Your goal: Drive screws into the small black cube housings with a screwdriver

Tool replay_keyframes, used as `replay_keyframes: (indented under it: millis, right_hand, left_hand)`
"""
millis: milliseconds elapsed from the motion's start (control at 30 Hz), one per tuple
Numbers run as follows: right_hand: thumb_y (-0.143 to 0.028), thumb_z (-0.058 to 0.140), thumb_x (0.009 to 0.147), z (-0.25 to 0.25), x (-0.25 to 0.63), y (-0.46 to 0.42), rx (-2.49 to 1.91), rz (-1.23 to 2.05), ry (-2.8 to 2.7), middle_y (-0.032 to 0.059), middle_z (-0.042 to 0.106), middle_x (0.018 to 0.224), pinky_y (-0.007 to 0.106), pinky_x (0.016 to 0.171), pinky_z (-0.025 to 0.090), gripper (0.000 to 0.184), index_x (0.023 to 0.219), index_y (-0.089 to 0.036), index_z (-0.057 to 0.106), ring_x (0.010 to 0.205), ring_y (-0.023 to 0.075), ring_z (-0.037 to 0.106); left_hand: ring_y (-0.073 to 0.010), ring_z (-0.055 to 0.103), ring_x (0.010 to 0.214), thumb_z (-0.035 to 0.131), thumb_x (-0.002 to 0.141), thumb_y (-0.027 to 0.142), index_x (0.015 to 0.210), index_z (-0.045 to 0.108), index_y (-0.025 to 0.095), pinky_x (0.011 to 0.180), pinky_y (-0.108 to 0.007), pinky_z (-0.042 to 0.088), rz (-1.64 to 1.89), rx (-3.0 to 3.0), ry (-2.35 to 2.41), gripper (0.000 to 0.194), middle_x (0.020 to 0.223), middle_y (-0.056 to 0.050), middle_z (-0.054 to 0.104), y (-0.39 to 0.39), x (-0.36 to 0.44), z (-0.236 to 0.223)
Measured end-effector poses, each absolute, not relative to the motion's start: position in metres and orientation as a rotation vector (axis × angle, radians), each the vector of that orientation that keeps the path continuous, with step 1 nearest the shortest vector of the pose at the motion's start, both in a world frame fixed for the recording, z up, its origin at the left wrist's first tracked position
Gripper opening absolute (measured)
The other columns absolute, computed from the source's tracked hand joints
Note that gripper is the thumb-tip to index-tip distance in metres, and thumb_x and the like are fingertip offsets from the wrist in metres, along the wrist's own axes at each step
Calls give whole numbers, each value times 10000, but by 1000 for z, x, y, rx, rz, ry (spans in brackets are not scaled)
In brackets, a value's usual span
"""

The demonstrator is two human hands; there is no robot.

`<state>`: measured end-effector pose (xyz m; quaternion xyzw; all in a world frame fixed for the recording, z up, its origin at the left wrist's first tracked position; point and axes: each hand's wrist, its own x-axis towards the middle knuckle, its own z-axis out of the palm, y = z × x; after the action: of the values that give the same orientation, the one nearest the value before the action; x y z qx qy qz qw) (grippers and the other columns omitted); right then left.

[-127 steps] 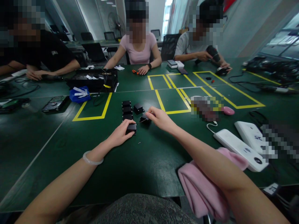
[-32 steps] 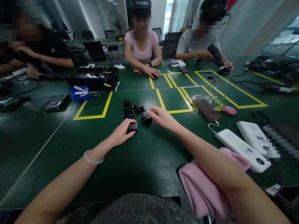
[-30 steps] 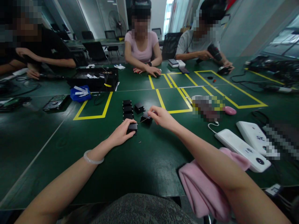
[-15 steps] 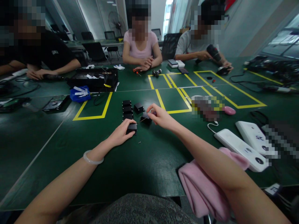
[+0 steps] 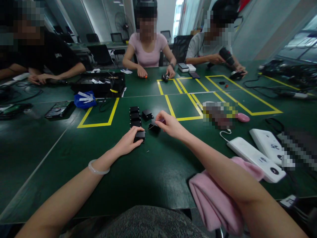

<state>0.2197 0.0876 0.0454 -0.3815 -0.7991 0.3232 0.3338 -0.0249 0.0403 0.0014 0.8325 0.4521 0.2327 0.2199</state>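
Observation:
My left hand [image 5: 130,138] is closed around a small black box [image 5: 140,135] on the green table. My right hand [image 5: 168,123] pinches a thin screwdriver [image 5: 151,127], its handle mostly hidden by the fingers. The shaft slants down to the left, and its tip is at the right side of the held box. Several like black boxes [image 5: 135,116] stand in a column just beyond my left hand. Two more lie apart to the right: one black box [image 5: 147,114] farther off, another [image 5: 155,128] partly behind the screwdriver and my right hand. A tiny screw [image 5: 148,151] lies nearer me.
White power banks [image 5: 256,158] and a pink cloth [image 5: 215,198] are at my right. Yellow tape [image 5: 190,118] marks rectangles on the table. A blue bundle [image 5: 85,99] and a hard drive [image 5: 59,109] lie left. Three people sit opposite, one holding a power drill [image 5: 226,57].
My right hand has shifted very slightly, with the screwdriver still at the box. My left hand stays put. Across the table, the person in pink has moved their hands apart, one reaching a small dark object.

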Motion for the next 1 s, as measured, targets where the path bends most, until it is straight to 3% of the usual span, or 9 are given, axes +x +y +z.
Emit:
replay_keyframes:
  millis: [233,433,600,800,1000]
  right_hand:
    - [-313,499,927,49,217,83,-1077,814,-2059,-29,514,668,248,584,310,161,810,-214,446,600,124,471]
    - [-249,489,911,47,218,86,-997,886,-2072,-51,484,650,243,593,323,40,898,-219,465,594,124,471]
    - [-340,466,944,49,218,85,-1082,826,-2068,-32,485,641,249,586,305,210,779,-214,441,601,126,463]
    - [-267,468,928,48,219,86,-1021,853,-2072,-46,488,662,246,594,324,48,928,-219,468,600,124,475]
    - [-319,460,941,48,218,85,-1085,819,-2075,-35,486,632,250,586,314,165,814,-214,455,595,128,473]
  left_hand:
    - [-276,569,1135,551,923,288,1273,463,216,954,-444,488,612,2293,1268,368,1255,-98,539,40,-25,2]
    - [-281,569,1137,554,914,289,1266,470,211,939,-435,495,618,2289,1274,370,1247,-98,543,40,-26,2]
    - [-279,571,1125,551,916,294,1271,465,217,931,-434,496,612,2290,1268,374,1248,-100,541,39,-25,3]
    - [-284,561,1149,551,917,294,1269,469,213,965,-446,480,627,2301,1259,370,1246,-101,543,40,-26,2]
    - [-287,567,1144,556,916,299,1270,472,218,971,-460,479,628,2284,1270,373,1250,-101,545,40,-26,2]
